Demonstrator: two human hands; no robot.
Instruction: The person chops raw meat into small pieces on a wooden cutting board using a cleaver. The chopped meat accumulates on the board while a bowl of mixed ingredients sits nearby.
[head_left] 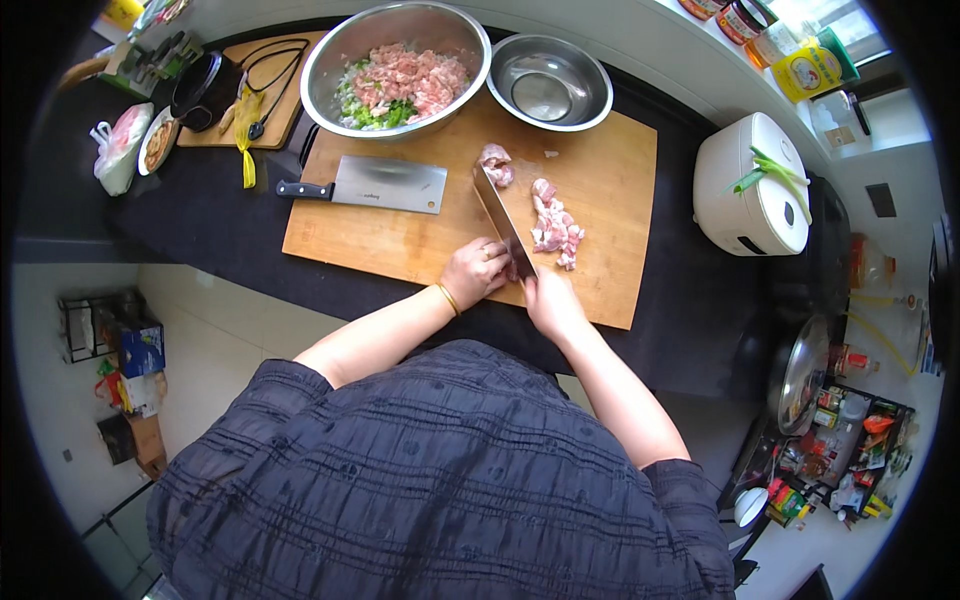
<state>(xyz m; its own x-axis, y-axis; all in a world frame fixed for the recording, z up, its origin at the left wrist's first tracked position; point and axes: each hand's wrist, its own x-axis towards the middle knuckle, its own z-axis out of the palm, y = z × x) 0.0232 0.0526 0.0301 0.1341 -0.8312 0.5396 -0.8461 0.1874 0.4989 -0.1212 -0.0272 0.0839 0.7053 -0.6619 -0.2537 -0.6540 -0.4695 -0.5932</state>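
Observation:
My right hand point(552, 302) is wrapped round the handle of a cleaver point(497, 212), its blade standing on edge over the wooden cutting board point(390, 245). Close against the blade's left side, my left hand point(476, 268), with a ring and a gold bracelet, has its fingers curled down on a small piece of raw meat, mostly hidden. Cut raw meat pieces point(553, 225) lie to the right of the blade. A larger lump of meat point(496, 165) sits by the blade's far end. A second cleaver point(390, 185) with a black handle lies flat on the board's left.
Behind the board stand a steel bowl point(312, 88) of minced meat and chopped greens and a smaller steel bowl point(602, 93). A white rice cooker point(735, 185) with scallions on top is at right. Far left are a plate point(147, 160), a plastic bag point(125, 150) and a dark pot point(205, 90).

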